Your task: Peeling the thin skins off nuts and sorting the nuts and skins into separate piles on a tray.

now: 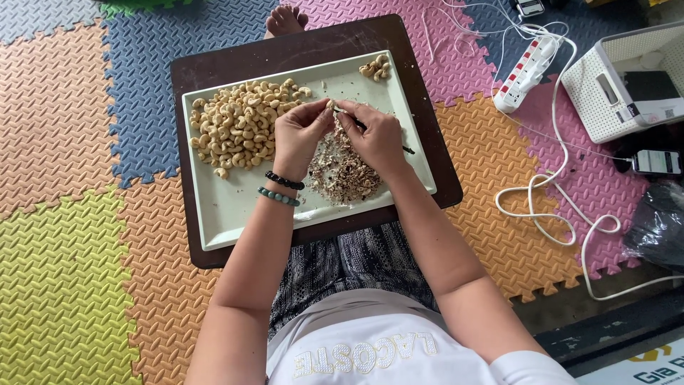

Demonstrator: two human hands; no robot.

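A pale rectangular tray (pixel 235 214) rests on a dark brown board (pixel 313 39) over my lap. On its left lies a large heap of cashew nuts (pixel 239 125). A pile of brown peelings (pixel 342 171) sits in the middle, and a few nuts (pixel 375 68) are in the far right corner. My left hand (pixel 299 132) pinches a single cashew nut (pixel 328 105) above the peelings. My right hand (pixel 374 135) holds a thin dark tool (pixel 406 149) with its tip against that nut.
Coloured foam mats cover the floor. A white power strip (pixel 527 71) and looping white cables (pixel 548 207) lie to the right, beside a white perforated basket (pixel 613 89), a phone (pixel 655 162) and a black bag (pixel 659 224). A bare foot (pixel 286 20) shows beyond the board.
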